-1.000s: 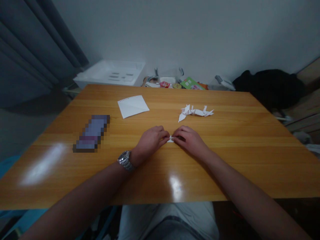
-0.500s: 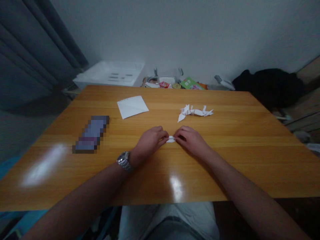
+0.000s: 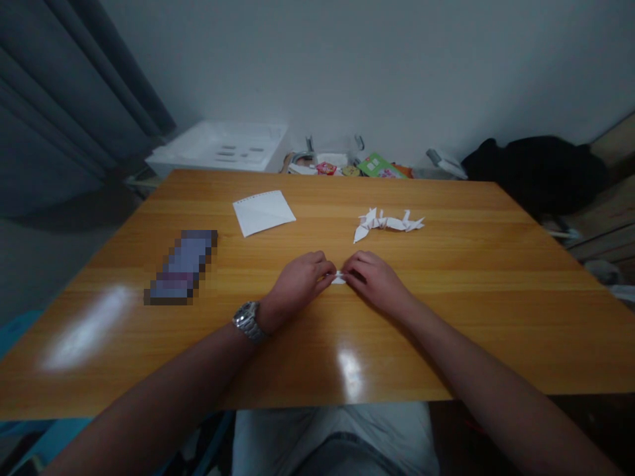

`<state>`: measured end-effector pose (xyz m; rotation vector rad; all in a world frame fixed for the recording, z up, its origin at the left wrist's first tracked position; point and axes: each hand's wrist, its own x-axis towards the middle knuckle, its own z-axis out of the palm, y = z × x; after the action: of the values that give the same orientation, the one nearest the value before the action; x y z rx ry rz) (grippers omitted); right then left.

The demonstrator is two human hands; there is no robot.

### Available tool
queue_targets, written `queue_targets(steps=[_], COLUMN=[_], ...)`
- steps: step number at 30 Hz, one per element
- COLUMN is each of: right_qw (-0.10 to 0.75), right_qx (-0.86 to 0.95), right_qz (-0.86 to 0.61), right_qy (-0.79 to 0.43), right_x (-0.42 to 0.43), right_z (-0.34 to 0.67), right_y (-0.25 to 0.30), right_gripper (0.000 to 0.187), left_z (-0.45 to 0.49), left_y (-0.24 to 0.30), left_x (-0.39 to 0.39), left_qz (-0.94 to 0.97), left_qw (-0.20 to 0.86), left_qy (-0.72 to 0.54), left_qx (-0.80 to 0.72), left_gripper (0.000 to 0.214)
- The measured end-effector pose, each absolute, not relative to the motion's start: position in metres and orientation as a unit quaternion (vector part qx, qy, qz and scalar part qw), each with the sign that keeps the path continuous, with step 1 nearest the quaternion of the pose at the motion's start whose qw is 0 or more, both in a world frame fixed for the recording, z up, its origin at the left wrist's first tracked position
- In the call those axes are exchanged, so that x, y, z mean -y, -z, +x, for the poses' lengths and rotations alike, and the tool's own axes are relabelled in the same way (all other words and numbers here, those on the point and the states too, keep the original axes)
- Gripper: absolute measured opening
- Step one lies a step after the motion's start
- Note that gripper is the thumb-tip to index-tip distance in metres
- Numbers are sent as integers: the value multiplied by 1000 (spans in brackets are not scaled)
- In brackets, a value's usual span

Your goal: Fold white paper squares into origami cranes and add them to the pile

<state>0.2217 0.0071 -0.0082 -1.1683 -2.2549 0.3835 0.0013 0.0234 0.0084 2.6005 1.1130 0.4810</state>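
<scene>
A small folded piece of white paper (image 3: 338, 279) lies low over the wooden table (image 3: 278, 357), pinched between my two hands. My left hand (image 3: 303, 281), with a metal watch (image 3: 248, 320) at its wrist, grips the paper's left end between thumb and fingers. On the other side, my right hand (image 3: 376, 279) has its fingertips closed on the right end. Much of the paper is hidden behind the fingers. Beyond the right hand rests a row of white folded paper figures (image 3: 391, 223). A flat white sheet (image 3: 264, 213) with a torn perforated edge lies beyond the left hand.
A blurred-out flat device (image 3: 182, 268) lies on the table's left side. Past the far edge stand a white tray-like box (image 3: 218, 145) and assorted packets, with a green one (image 3: 380, 165) among them. A black bundle (image 3: 536, 172) is at the back right.
My right hand has shifted slightly left, bringing the fingertips closer together, and less of the small paper shows between them. The other things on the table stay put.
</scene>
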Motion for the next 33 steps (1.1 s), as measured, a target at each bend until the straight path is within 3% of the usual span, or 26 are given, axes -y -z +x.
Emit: queue_targets(steps=[18, 26, 33], right_qw=[284, 313, 338], right_qx=[817, 791, 818], right_qz=[-455, -465, -418], right_qy=[-210, -245, -204], right_x=[-7, -5, -4], right_z=[225, 223, 224], right_y=[2, -2, -2], right_gripper=[6, 9, 6], left_z=[-9, -8, -6], left_y=[-14, -12, -8], left_x=[-26, -27, -29], left_qz=[926, 898, 863], left_qw=[164, 216, 246], left_qy=[-172, -218, -247], left_qx=[-295, -315, -364], left_gripper=[15, 11, 10])
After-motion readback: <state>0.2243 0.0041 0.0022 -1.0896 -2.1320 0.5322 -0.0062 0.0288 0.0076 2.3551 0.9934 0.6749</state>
